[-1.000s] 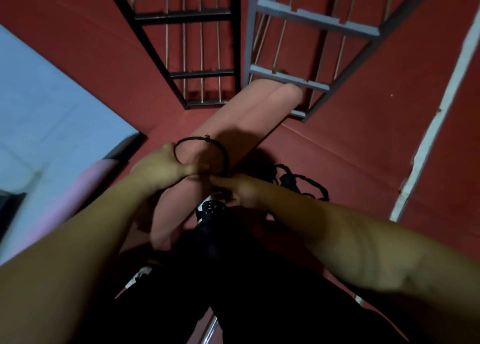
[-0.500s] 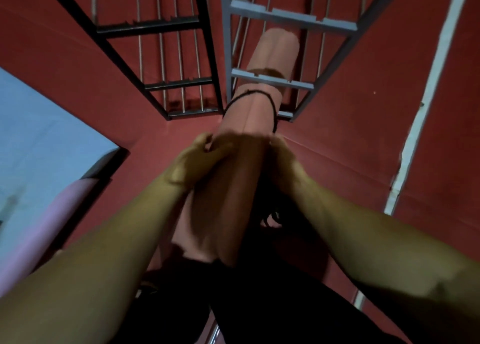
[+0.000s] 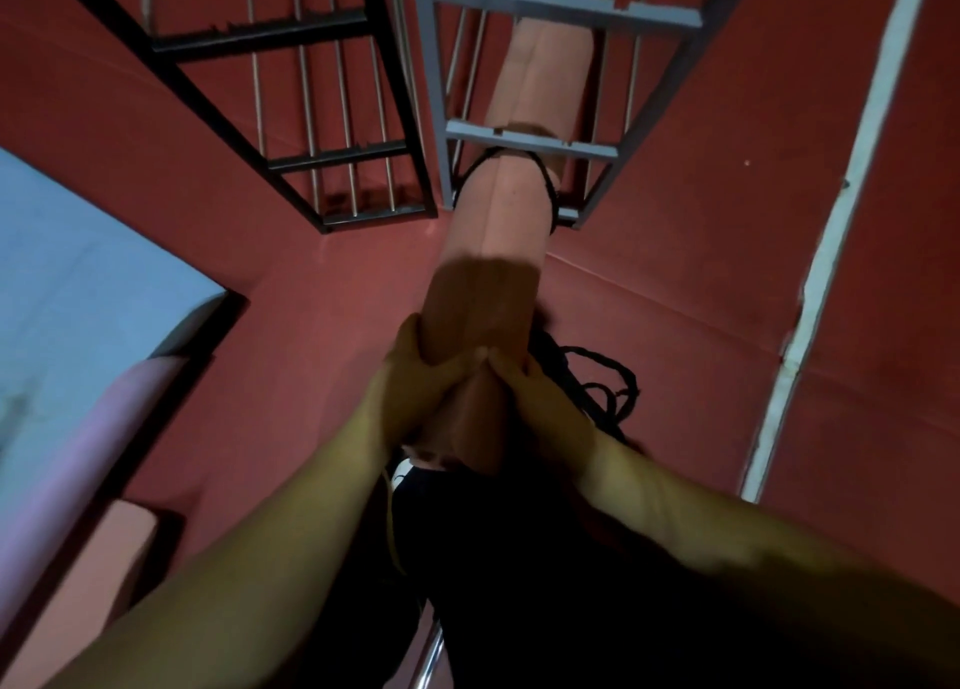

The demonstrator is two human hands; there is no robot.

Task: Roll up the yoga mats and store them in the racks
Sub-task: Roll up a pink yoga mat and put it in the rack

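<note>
Mat (image 3: 498, 220) between fingers (image 3: 415, 345), seemingly gripped

The rolled foam mat (image 3: 506, 220) is peach-pink with a thin black cord band (image 3: 551, 189), the metal rack (image 3: 530, 140) grey (its neighbour (image 3: 332, 155) black), the floor (image 3: 675, 251) dark red.

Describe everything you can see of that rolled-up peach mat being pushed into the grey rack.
The rolled peach-coloured yoga mat is a long, smooth, foam-like tube with a lengthwise seam. A thin black elastic band loops around it near the rack. Its far end lies inside the grey metal rack, passing under a crossbar; its near end points toward the person. The left hand and right hand grip the near end from either side. The rest slants over the red floor.
</note>
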